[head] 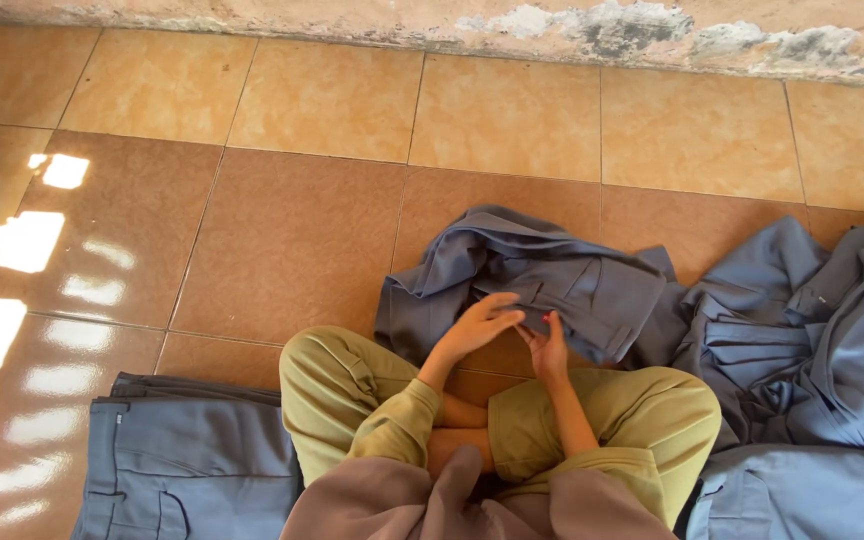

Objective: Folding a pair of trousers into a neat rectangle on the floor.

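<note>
You are sitting with your legs crossed on a floor of big orange and brown tiles [292,230]. Bright patches of sun [22,240] shine on the tiles at your left. At the far edge of the floor runs a wall [592,25] with old, peeling paint.

In front of your knees lie crumpled grey-blue trousers [542,275], bunched up on the tiles. Your left hand [479,325] rests on the near edge of them, fingers bent and partly closed, pinching the cloth. Your right hand [550,345] is just beside it, touching the same edge, fingers curled around a small fold. The two hands nearly meet.

On your left lies a flat stack of folded grey-blue trousers [187,455]. On your right is a loose pile of grey-blue clothes [812,330], all rumpled together.

The stack and the pile are both cut off at the picture's edges. You cannot tell what your fingertips are gripping, because the cloth hides them.
</note>
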